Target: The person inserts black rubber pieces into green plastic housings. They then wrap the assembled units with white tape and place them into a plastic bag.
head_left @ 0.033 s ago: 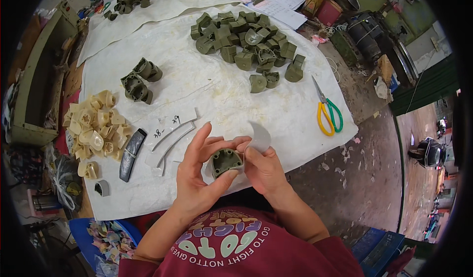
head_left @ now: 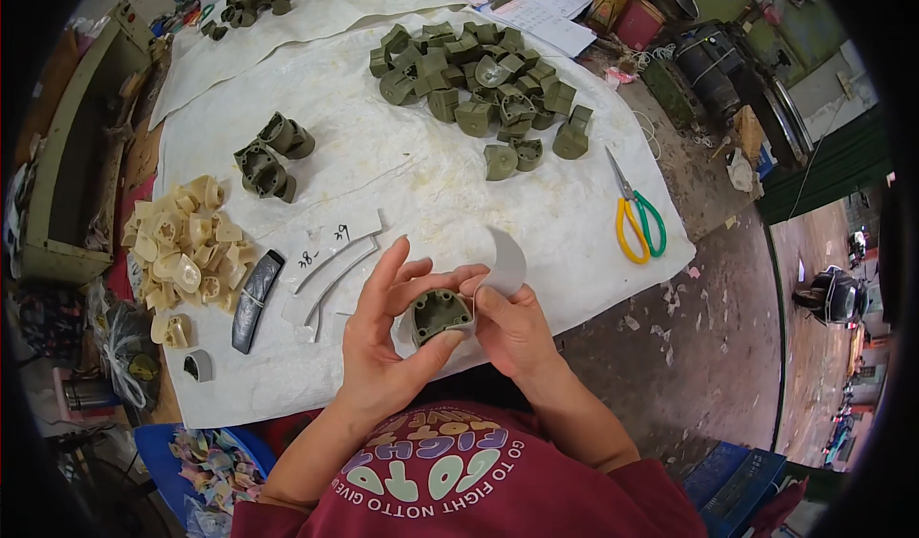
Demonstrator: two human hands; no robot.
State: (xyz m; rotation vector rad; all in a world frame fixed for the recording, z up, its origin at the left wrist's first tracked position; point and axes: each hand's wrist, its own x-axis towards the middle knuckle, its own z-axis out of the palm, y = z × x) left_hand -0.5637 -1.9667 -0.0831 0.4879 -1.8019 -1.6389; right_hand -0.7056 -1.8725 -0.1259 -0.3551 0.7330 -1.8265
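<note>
My left hand [head_left: 388, 332] grips an olive-green shoe heel [head_left: 440, 312], D-shaped and hollow, its open side with small round holes facing up. The left thumb presses its near side; the index finger sticks up, apart from it. A thin light-grey strip [head_left: 506, 262] runs along the heel's right and near side, and its free end curls up and away. My right hand [head_left: 517, 332] pinches this strip between thumb and fingers, close against the heel. Part of the strip is hidden by the fingers.
Olive-green heels [head_left: 459, 74] lie heaped at the far right, cream-coloured heels [head_left: 187, 241] at the left. Scissors [head_left: 632, 208] with yellow and green handles rest by the right edge. Curved templates [head_left: 330, 260], a dark wrapped bar [head_left: 257, 301] and a grey-banded heel [head_left: 198, 366] lie on the left.
The strip's free end has shifted slightly up and to the right. Both hands and the heel stay nearly in place.
</note>
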